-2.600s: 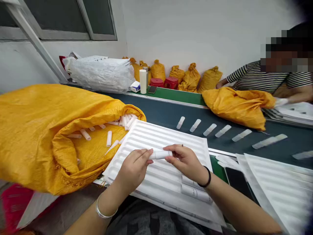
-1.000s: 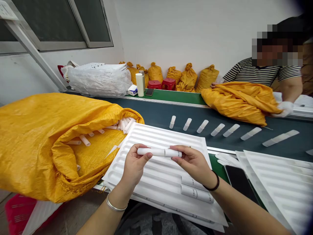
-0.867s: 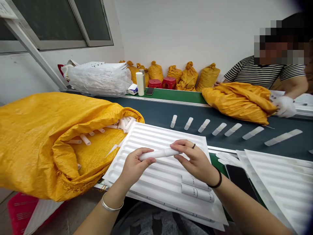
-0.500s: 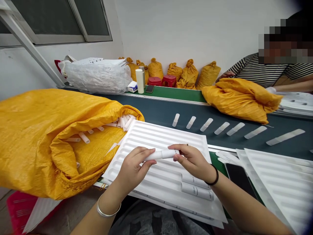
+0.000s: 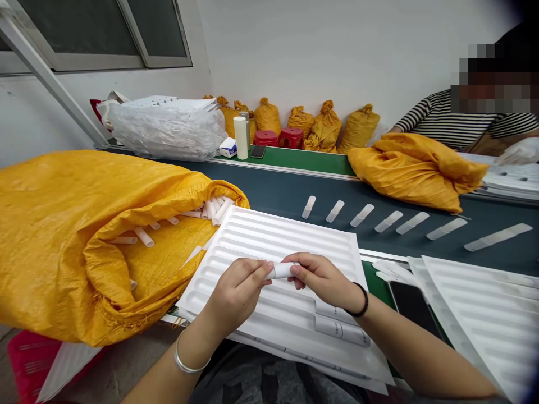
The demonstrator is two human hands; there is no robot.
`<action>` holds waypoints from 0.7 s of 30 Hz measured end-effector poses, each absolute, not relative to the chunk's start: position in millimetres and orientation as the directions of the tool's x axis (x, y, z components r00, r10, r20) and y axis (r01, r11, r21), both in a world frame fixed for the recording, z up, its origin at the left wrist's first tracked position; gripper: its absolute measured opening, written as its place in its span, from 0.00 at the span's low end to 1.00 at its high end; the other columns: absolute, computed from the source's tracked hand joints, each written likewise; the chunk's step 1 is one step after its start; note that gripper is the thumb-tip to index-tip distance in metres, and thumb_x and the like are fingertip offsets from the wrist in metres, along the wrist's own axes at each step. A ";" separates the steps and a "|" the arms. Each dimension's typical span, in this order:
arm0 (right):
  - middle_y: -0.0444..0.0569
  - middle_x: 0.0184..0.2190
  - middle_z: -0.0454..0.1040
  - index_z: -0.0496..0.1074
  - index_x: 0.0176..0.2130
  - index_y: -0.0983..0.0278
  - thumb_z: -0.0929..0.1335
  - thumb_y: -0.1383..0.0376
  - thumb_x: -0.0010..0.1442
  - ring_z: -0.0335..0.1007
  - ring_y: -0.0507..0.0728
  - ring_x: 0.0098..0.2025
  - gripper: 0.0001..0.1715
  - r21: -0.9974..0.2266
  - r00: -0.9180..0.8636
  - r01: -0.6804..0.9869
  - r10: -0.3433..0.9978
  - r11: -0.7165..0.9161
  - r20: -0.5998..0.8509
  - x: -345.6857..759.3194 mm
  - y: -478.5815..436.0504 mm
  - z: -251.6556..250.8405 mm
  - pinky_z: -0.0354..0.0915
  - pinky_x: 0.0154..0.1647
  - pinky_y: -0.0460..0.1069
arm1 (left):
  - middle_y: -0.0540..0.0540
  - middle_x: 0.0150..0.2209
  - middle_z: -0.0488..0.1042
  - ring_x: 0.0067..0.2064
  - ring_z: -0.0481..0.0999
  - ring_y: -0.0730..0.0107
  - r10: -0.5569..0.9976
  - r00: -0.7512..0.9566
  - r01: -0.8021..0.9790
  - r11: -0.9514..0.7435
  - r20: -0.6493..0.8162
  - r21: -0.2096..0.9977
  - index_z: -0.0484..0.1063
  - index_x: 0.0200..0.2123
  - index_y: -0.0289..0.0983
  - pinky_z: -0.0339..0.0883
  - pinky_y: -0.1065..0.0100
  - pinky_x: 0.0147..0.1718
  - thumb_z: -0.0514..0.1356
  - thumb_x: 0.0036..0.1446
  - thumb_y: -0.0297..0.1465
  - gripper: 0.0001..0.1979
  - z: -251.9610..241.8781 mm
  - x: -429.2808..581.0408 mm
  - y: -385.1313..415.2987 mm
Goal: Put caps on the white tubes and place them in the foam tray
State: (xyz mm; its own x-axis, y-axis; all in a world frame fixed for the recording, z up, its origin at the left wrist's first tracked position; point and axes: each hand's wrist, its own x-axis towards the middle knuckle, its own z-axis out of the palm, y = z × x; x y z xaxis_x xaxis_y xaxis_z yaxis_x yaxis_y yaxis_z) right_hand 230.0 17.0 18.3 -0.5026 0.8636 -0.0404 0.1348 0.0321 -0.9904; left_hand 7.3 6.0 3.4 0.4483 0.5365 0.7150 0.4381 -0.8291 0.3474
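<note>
Head camera view: My left hand (image 5: 240, 286) and right hand (image 5: 324, 278) pinch opposite ends of one white tube (image 5: 283, 270), thumbs pressed against fingers, over a grooved white plastic tray (image 5: 290, 227). Compared with half a second ago, my hands sit closer together and my right fingers cover more of the tube. Across the line, a co-worker's gloved hand (image 5: 520, 151), earlier beside the tied-looking orange sack (image 5: 415, 171), is now over the stacked white sheets (image 5: 511, 182). Seven translucent tubes (image 5: 362, 215) lie spaced along the dark conveyor belt (image 5: 269, 188), slightly farther right than before. Two printed tubes (image 5: 341, 330) rest in my tray's near grooves, partly behind my right forearm. One large yellow sack (image 5: 63, 224) spills loose tubes at left; two red stools (image 5: 291, 138) and two phones (image 5: 415, 308) are also visible.
</note>
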 end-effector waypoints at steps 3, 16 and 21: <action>0.46 0.27 0.70 0.71 0.43 0.66 0.61 0.53 0.64 0.64 0.48 0.24 0.21 -0.989 -0.522 0.144 0.851 0.025 -0.055 225.6 13.3 19.5 0.65 0.27 0.45 | 0.43 0.40 0.74 0.42 0.72 0.66 0.565 0.428 0.430 -0.814 0.706 0.391 0.62 0.58 0.40 0.71 0.65 0.40 0.58 0.55 0.18 0.28 1.7 9.6 4.0; 0.54 0.43 0.71 0.66 0.50 0.69 0.63 0.64 0.64 0.68 0.57 0.45 0.16 -0.395 -0.113 0.914 0.993 0.096 -0.020 222.6 173.1 6.4 0.65 0.46 0.53 | 0.30 0.41 0.74 0.46 0.73 0.43 0.989 -0.150 0.965 0.150 -0.014 0.215 0.72 0.41 0.31 0.64 0.50 0.45 0.55 0.53 0.32 0.14 -31.4 -117.5 91.3; 0.52 0.48 0.70 0.67 0.50 0.66 0.65 0.60 0.63 0.70 0.56 0.44 0.18 -0.329 -0.044 0.944 0.980 -0.023 -0.195 228.9 205.1 0.1 0.69 0.44 0.55 | 0.39 0.29 0.77 0.33 0.76 0.53 0.969 -0.135 0.952 0.185 -0.206 0.243 0.70 0.26 0.37 0.66 0.62 0.31 0.61 0.44 0.38 0.10 -52.3 -138.4 94.5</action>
State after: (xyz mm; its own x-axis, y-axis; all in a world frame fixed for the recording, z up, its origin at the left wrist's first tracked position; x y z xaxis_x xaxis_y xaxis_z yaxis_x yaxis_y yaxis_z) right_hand 228.9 205.1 0.1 -0.0442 0.9798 -0.1949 0.9442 -0.0227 -0.3286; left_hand -138.4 94.5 -52.3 -0.1353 0.9692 -0.2058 0.9523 0.1845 0.2429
